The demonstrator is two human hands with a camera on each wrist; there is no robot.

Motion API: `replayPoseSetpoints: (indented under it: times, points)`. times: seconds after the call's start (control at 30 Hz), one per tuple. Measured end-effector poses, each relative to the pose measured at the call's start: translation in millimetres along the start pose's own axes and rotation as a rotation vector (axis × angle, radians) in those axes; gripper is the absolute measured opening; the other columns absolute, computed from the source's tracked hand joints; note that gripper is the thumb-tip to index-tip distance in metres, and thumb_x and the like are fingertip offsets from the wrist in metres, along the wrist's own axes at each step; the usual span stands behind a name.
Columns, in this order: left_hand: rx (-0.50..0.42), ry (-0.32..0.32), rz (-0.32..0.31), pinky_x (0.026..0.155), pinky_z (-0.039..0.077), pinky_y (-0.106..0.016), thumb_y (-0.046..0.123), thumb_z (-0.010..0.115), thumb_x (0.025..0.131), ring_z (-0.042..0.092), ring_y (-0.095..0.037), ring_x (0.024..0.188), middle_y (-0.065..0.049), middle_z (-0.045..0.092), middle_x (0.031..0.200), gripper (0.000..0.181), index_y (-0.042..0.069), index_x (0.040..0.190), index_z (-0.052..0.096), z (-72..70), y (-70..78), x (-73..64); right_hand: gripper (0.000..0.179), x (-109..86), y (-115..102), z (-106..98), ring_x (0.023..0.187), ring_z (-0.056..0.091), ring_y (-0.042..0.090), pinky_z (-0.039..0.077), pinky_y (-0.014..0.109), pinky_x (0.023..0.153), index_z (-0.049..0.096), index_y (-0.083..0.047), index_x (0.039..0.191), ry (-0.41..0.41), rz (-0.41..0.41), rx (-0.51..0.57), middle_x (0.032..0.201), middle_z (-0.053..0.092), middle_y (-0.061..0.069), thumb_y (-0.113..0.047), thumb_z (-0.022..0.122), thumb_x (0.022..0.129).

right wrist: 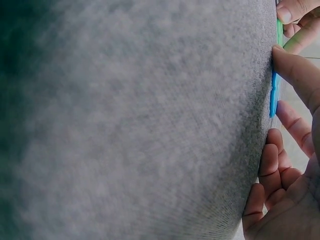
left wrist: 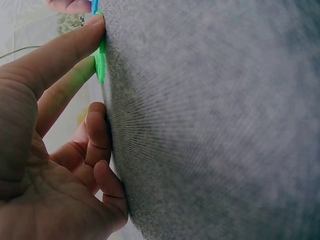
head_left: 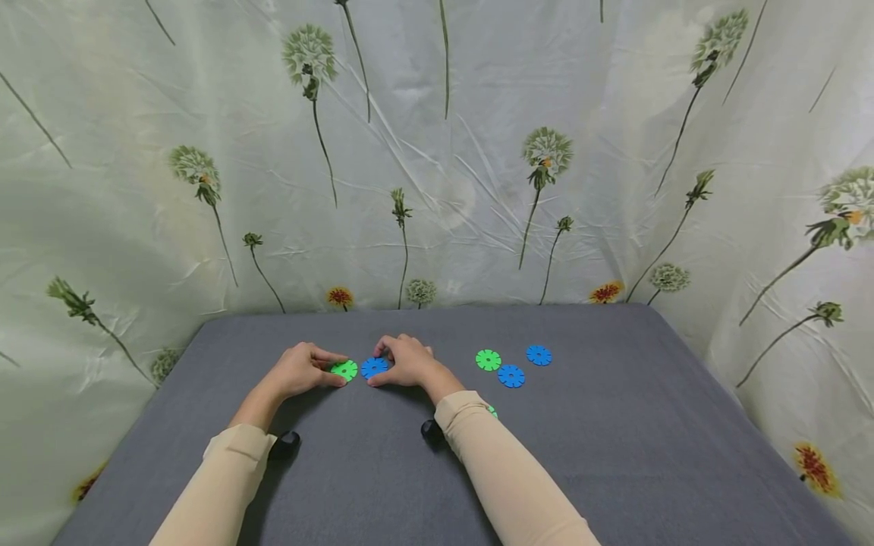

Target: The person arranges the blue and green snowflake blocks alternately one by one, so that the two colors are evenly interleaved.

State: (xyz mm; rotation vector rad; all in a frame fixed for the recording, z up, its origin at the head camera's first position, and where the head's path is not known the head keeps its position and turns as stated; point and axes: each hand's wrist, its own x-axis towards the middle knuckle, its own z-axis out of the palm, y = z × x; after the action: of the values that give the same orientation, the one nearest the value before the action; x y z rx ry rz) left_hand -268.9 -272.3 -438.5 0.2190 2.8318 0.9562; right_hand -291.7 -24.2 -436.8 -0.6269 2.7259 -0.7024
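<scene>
Between thumb and index finger, my left hand (head_left: 303, 370) pinches a green notched disc (head_left: 346, 370) lying flat on the grey cloth. Just to its right, a blue notched disc (head_left: 373, 368) lies between the thumb and index finger of my right hand (head_left: 410, 362), which hold it by its edges. A narrow gap separates the two discs in the head view. The left wrist view shows the green disc (left wrist: 100, 67) edge-on at the fingertips, the other fingers curled on the cloth. In the right wrist view the blue disc (right wrist: 273, 95) appears as a thin edge.
Right of the hands lie another green disc (head_left: 488, 359) and two blue discs, one nearer (head_left: 511, 376) and one farther (head_left: 539, 355). One more green disc (head_left: 492, 411) is mostly hidden by the right sleeve. A patterned curtain (head_left: 464, 152) hangs behind the grey-covered table (head_left: 614, 455).
</scene>
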Motion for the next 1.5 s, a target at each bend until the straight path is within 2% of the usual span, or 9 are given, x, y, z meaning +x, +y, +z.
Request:
replayPoseSetpoints:
  times: [0.17, 0.33, 0.47, 0.57, 0.63, 0.8, 1.03, 1.33, 1.5]
  points:
    - [0.016, -0.005, 0.005, 0.075, 0.052, -0.034, 0.033, 0.095, 0.082, 0.066, -0.027, 0.102, -0.022, 0.072, 0.125, 0.050, 0.016, 0.127, 0.082, -0.7, 1.3, 0.3, 0.045, 0.8, 0, 0, 0.111, 0.057, 0.019, 0.045, 0.049, 0.098, 0.067, -0.027, 0.128, 0.007, 0.001, -0.003, 0.122, 0.063, 0.001, -0.051, 0.083, 0.094]
    - [0.011, -0.006, 0.005, 0.071, 0.047, -0.031, 0.032, 0.095, 0.083, 0.060, -0.021, 0.090, -0.020, 0.074, 0.122, 0.051, 0.015, 0.129, 0.081, -0.6, 2.4, 0.6, 0.045, 0.2, -1, -1, 0.111, 0.058, 0.019, 0.045, 0.048, 0.097, 0.067, -0.028, 0.128, 0.013, 0.001, -0.013, 0.122, 0.064, 0.001, -0.052, 0.083, 0.093]
    - [-0.004, -0.004, 0.012, 0.066, 0.041, -0.030, 0.029, 0.094, 0.084, 0.051, -0.017, 0.076, -0.010, 0.071, 0.094, 0.051, 0.013, 0.131, 0.080, 1.2, 2.4, 1.6, 0.047, -1.6, -2, -1, 0.114, 0.059, 0.020, 0.046, 0.048, 0.099, 0.065, -0.028, 0.131, 0.010, 0.003, -0.033, 0.124, 0.064, 0.002, -0.053, 0.081, 0.094]
    - [-0.014, -0.002, 0.022, 0.062, 0.035, -0.030, 0.027, 0.093, 0.085, 0.042, -0.016, 0.068, -0.001, 0.057, 0.075, 0.053, 0.012, 0.133, 0.078, 2.4, 2.0, 2.7, 0.051, -2.1, -3, -2, 0.119, 0.060, 0.022, 0.047, 0.049, 0.103, 0.063, -0.028, 0.135, 0.006, 0.012, -0.064, 0.129, 0.064, 0.002, -0.054, 0.080, 0.095]
    - [-0.014, -0.004, 0.036, 0.061, 0.033, -0.029, 0.026, 0.092, 0.085, 0.040, -0.015, 0.065, 0.001, 0.052, 0.072, 0.054, 0.012, 0.135, 0.077, 2.9, 1.6, 3.2, 0.053, -2.2, -4, -3, 0.124, 0.060, 0.023, 0.048, 0.050, 0.106, 0.062, -0.027, 0.137, 0.000, 0.015, -0.085, 0.133, 0.063, 0.002, -0.055, 0.079, 0.095]
    - [-0.003, -0.021, 0.070, 0.059, 0.033, -0.027, 0.028, 0.090, 0.088, 0.040, -0.012, 0.064, 0.003, 0.053, 0.074, 0.056, 0.011, 0.139, 0.074, 1.5, 1.7, 2.7, 0.056, -3.7, -1, -11, 0.125, 0.062, 0.024, 0.052, 0.046, 0.107, 0.060, -0.023, 0.141, -0.038, -0.023, -0.047, 0.136, 0.063, 0.006, -0.052, 0.078, 0.097]
    - [-0.007, -0.043, 0.061, 0.060, 0.035, -0.027, 0.030, 0.090, 0.089, 0.043, -0.012, 0.066, 0.000, 0.059, 0.082, 0.059, 0.010, 0.142, 0.072, -3.1, 4.2, 1.5, 0.055, -13.8, 7, -32, 0.118, 0.064, 0.024, 0.054, 0.042, 0.099, 0.059, -0.014, 0.146, -0.084, -0.083, 0.059, 0.132, 0.066, 0.011, -0.041, 0.076, 0.101]
    - [0.069, -0.027, 0.102, 0.077, 0.053, -0.037, 0.029, 0.093, 0.085, 0.061, -0.015, 0.083, -0.015, 0.074, 0.113, 0.060, 0.007, 0.138, 0.074, -4.7, 10.3, 1.3, 0.056, -31.8, 28, -63, 0.114, 0.065, 0.024, 0.054, 0.042, 0.098, 0.057, -0.011, 0.149, -0.085, -0.087, 0.129, 0.130, 0.065, 0.013, -0.037, 0.075, 0.103]
    - [0.098, -0.018, 0.112, 0.081, 0.057, -0.041, 0.030, 0.093, 0.085, 0.066, -0.015, 0.091, -0.016, 0.075, 0.117, 0.059, 0.008, 0.136, 0.076, -5.1, 13.6, 1.7, 0.055, -41.7, 42, -74, 0.119, 0.069, 0.026, 0.056, 0.041, 0.099, 0.058, -0.009, 0.148, -0.086, -0.089, 0.151, 0.128, 0.067, 0.012, -0.037, 0.075, 0.103]
